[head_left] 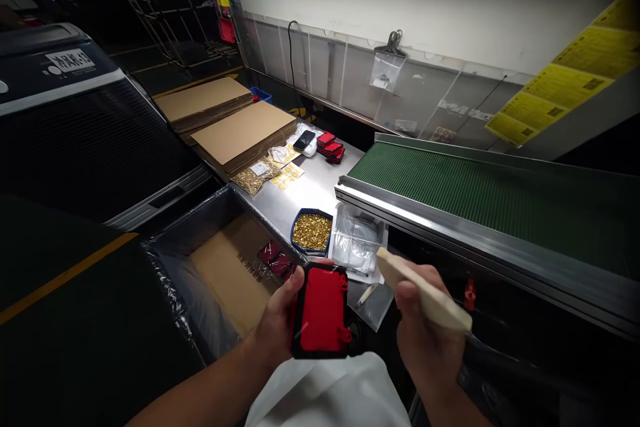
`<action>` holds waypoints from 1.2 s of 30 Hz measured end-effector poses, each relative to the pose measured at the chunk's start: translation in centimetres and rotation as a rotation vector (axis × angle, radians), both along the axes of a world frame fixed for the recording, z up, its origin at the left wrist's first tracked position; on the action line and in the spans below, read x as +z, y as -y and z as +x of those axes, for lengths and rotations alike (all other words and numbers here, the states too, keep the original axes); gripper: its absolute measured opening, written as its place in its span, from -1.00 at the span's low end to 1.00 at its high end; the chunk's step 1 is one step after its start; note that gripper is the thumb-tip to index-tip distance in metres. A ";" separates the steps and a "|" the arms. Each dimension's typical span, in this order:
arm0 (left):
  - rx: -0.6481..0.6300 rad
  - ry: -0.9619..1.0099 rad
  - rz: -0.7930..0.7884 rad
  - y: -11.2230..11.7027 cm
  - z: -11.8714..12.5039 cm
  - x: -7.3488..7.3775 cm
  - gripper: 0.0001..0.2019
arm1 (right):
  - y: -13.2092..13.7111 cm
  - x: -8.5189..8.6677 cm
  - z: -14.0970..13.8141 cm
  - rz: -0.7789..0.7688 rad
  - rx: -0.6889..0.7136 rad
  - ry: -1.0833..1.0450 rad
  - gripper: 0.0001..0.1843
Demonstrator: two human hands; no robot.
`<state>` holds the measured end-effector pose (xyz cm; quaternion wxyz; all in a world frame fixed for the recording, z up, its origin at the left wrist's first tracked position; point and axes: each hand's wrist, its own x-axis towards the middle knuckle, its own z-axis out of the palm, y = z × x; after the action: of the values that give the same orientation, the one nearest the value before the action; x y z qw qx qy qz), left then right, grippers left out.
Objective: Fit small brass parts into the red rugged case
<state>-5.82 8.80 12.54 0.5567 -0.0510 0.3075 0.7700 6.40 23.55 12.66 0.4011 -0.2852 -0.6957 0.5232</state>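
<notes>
Bottom centre of the frame: left hand [273,327] gripping a red case [321,312] by its edge, flat face up. Right hand [425,340] closed around a pale wooden stick [425,290], tip aimed at the case. Likely mid-step, working the case's surface; next calls for steadying it and bringing the tip down accurately. Tray of gold bits [311,231] just above.

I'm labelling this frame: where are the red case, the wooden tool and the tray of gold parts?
red case [323,312], head view, centre of its red face.
wooden tool [425,290], head view, mid-handle.
tray of gold parts [295,223], head view, left blue rim.
</notes>
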 end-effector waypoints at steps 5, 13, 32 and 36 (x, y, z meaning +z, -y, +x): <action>0.043 -0.231 0.035 0.3 1.1 -0.9 -0.29 | 1.0 -4.8 0.4 -0.794 0.070 0.159 -0.40; 0.240 -1.141 -0.250 1.3 3.4 -2.2 -0.01 | 4.3 -3.1 -1.0 -1.368 0.096 -0.181 -0.46; 0.225 -1.464 -0.532 2.8 6.2 -3.5 -0.11 | 3.4 -2.5 0.0 -1.310 -0.039 -0.160 -0.45; 0.198 -1.443 -0.544 2.6 6.1 -3.8 -0.12 | 3.3 -3.1 -0.2 -1.344 -0.070 -0.115 -0.47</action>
<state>0.33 6.24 8.78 0.1153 0.3009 0.7659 0.5564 6.16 20.22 9.51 0.1896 -0.4669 -0.1869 0.8433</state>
